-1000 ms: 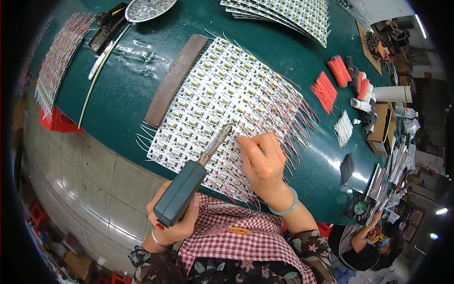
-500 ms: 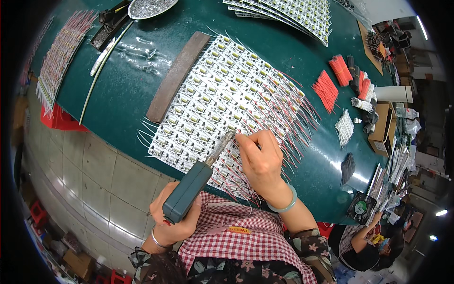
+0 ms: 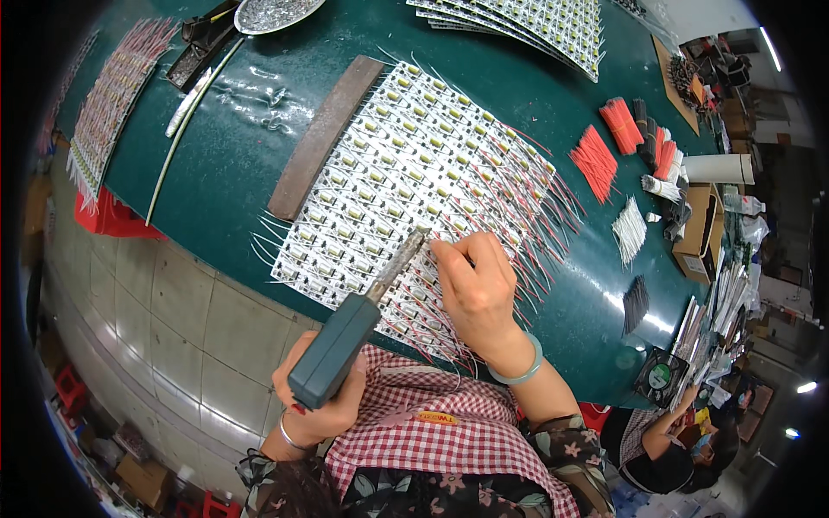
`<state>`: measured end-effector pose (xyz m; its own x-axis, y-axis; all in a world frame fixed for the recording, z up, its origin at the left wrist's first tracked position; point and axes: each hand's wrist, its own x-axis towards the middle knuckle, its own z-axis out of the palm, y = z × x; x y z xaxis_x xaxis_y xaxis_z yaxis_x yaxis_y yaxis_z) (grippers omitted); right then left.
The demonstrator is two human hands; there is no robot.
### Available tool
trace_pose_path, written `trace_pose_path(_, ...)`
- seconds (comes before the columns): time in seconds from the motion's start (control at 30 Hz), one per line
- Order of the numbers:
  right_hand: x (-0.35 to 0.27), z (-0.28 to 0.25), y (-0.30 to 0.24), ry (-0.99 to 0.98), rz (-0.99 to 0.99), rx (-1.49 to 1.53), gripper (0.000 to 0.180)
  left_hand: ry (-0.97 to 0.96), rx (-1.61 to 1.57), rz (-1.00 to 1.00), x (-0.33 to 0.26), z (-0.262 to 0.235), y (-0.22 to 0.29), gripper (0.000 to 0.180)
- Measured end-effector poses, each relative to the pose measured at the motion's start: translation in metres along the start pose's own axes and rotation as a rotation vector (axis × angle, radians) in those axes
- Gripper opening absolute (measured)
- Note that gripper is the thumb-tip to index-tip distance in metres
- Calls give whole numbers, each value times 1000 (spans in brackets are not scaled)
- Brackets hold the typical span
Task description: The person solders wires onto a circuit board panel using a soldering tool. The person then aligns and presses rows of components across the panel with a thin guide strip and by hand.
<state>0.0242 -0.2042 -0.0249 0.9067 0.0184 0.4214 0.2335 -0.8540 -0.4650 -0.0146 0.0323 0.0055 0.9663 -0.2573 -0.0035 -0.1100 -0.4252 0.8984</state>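
My left hand (image 3: 324, 388) is wrapped round the dark green body of a soldering gun (image 3: 337, 350). Its metal tip (image 3: 410, 248) points up and right, over a large panel of small white circuit boards (image 3: 371, 181). Just right of the tip, my right hand (image 3: 479, 289) is closed in a pinch above the panel; what lies between its fingertips is too small to make out. Each board carries a yellow-green part, and thin white wires stick out all over. On the panel's right side, many red wires (image 3: 553, 211) stand out as well.
A brown bar (image 3: 324, 142) lies along the panel's left edge. More panels (image 3: 553, 30) are stacked at the back, another (image 3: 117, 104) at far left. Bundles of red wires (image 3: 594, 164) and white wires (image 3: 629, 231) lie at right, near a cardboard box (image 3: 698, 233). A co-worker (image 3: 669, 445) sits lower right.
The soldering gun's body has shifted slightly left and its tip a little farther up the panel. My right hand has barely moved, its pinch still closed.
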Motion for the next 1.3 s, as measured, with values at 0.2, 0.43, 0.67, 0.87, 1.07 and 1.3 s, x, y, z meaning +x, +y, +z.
trace_pose_path(0.2, -1, 2, 1, 9, -10, 1, 28, 53, -64, -102, -10, -3, -4, 25)
trace_pose_path(0.43, -4, 2, 1, -2, -25, -4, 27, 34, -70, -80, -10, -3, 3, 24)
trace_pose_path(0.67, -7, 2, 1, 18, -32, -1, 29, 42, 4, 38, 1, 4, 7, 22)
trace_pose_path(0.87, -7, 2, 1, 9, -17, 4, 31, 55, 3, 57, 2, 5, 7, 22)
trace_pose_path(1.07, -7, 2, 2, -11, -12, 6, 31, 59, -9, 52, 4, 7, 6, 21)
trace_pose_path(1.3, -5, 1, 2, -17, -3, 16, 30, 47, 8, 41, 3, 11, 4, 18)
